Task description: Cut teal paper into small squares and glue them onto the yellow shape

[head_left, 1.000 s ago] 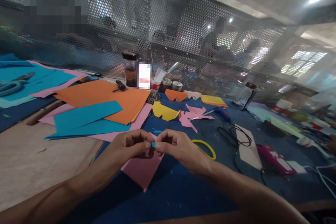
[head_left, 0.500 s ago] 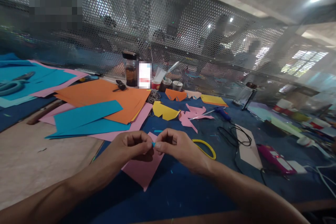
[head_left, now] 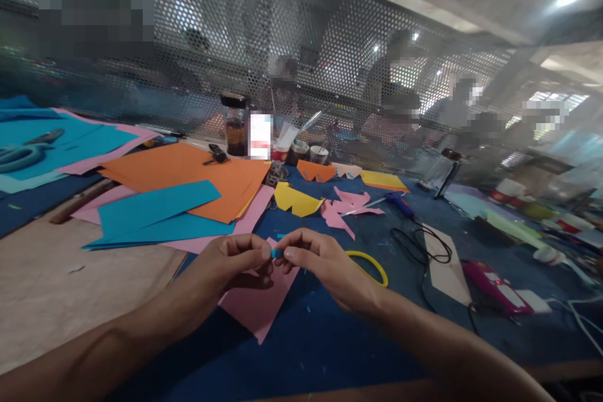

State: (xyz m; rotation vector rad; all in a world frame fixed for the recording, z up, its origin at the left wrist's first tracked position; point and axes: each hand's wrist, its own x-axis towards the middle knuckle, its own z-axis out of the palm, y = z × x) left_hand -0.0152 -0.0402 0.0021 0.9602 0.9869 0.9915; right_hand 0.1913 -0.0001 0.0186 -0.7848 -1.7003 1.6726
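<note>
Between my fingertips is a tiny blue piece of paper (head_left: 275,253). My left hand (head_left: 240,260) is closed in a pinch on its left end. From the other side my right hand (head_left: 313,257) pinches it too, thumb and forefinger nearly meeting the left ones. Below both hands a pink paper sheet (head_left: 259,308) lies on the dark blue table, partly covered by the left hand. Another blue scrap rests just beyond the fingers. Close to my right wrist lies a yellow ring-shaped handle (head_left: 370,267), partly hidden by that hand.
Left of my hands lie blue paper strips (head_left: 160,207) and orange sheets (head_left: 188,169). Cut yellow paper (head_left: 296,199) and pink pieces (head_left: 346,207) lie ahead. To the right are a blue glue gun (head_left: 399,203), its black cord and a magenta device (head_left: 494,286). A perforated metal screen (head_left: 325,56) stands behind.
My fingertips have drawn slightly apart, and more of the small blue paper shows between them. The right fingers have straightened a little. The things on the table have stayed put.
</note>
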